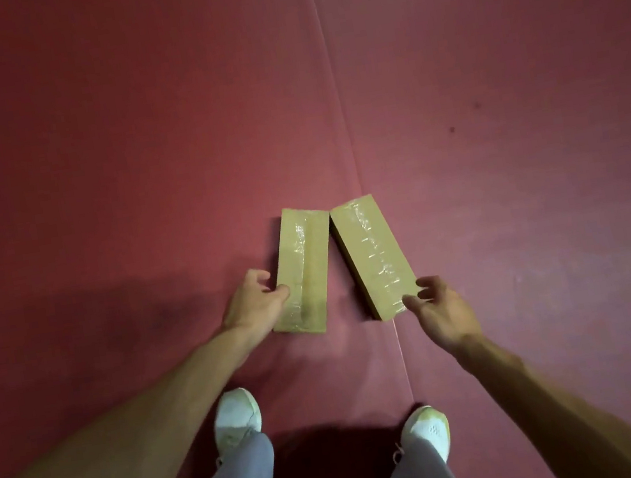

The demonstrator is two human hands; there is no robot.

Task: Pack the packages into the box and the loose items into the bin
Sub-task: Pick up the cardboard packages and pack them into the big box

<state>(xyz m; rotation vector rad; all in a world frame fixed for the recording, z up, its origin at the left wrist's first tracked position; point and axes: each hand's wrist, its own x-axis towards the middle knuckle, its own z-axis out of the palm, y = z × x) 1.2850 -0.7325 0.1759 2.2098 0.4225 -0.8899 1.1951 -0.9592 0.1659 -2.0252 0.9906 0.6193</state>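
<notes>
A red mat floor [488,90] fills the view. On it lie two taped cardboard packages in a narrow V, far ends nearly touching: the left package [304,257] and the right package [373,250]. The left hand [254,305] grips its package's near end, thumb on top. The right hand [443,309] is spread, thumb at the other's near corner, not clamped. This looks like the pick-up; next that hand must close, then both lift. Neither box nor bin shows.

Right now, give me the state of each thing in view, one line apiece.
Left package: taped shut, lying flat on the mat.
Right package: taped shut, lying flat, angled away from the left one.
Left hand: grips the left package's near side.
Right hand: open, fingers at the right package's near corner.
</notes>
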